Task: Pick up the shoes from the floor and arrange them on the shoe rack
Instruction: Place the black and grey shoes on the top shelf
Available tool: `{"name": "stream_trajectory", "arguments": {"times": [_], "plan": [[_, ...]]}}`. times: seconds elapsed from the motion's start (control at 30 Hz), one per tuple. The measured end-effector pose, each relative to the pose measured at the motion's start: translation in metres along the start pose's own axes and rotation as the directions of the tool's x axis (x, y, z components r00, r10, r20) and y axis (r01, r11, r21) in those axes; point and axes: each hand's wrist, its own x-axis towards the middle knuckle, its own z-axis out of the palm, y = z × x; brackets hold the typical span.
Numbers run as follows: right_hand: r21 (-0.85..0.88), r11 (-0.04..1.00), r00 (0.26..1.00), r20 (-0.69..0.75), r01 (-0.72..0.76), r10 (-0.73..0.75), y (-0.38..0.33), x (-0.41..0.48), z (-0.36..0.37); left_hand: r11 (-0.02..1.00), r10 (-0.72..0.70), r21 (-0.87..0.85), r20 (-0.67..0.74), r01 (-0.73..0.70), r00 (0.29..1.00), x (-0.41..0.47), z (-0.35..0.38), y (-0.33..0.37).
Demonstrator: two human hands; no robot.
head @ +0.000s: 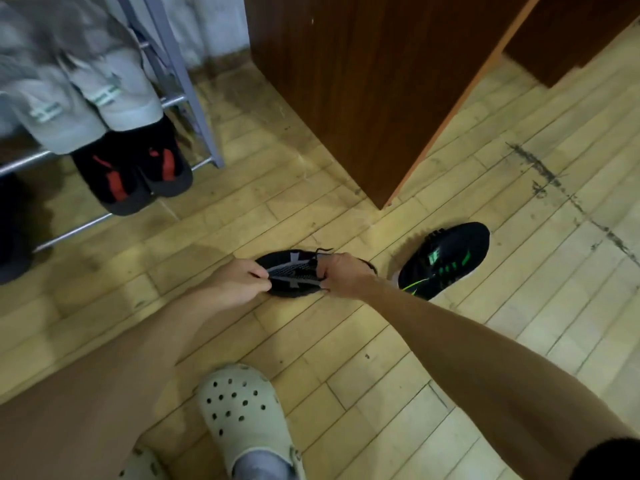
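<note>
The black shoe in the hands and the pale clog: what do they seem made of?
The black shoe looks like matte knitted fabric: a fine grey ribbed weave shows on it. The clog looks like moulded foam or rubber, smooth and matte: one piece with round holes.

Black-grey shoe (294, 273) lies centre on the floor (450, 358). Black-green shoe (446, 259) lies just right. Rack (192, 105), far left, holds a pale pair (93, 109) and a black-red pair (138, 174).
</note>
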Motion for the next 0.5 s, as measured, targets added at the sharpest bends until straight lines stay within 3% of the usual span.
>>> {"name": "stream_trajectory", "arguments": {"times": [0.07,0.2,0.3,0.37,0.5], "plan": [[0.089,0.991,0.993,0.05,0.104,-0.109,-0.012,-0.002,0.005,1.0,0.007,0.011,0.004,-0.007,1.0,-0.011,0.001,0.001],[0.048,0.997,0.991,-0.111,-0.065,0.07,-0.003,0.003,0.011,0.998,0.002,0.057,-0.002,-0.002,1.0,-0.025,0.003,-0.011],[-0.116,0.983,0.99,0.015,-0.14,0.143,0.01,0.003,0.022,0.996,-0.016,0.09,0.01,0.015,1.0,-0.028,0.007,-0.028],[-0.18,0.965,0.98,0.017,-0.191,0.197,0.018,0.01,0.023,0.997,-0.023,0.069,0.011,0.022,1.0,-0.03,0.007,-0.034],[-0.131,0.965,0.95,0.191,-0.226,0.248,0.018,0.015,0.017,0.999,-0.046,-0.01,0.009,0.046,0.999,-0.03,0.002,-0.042]]}}
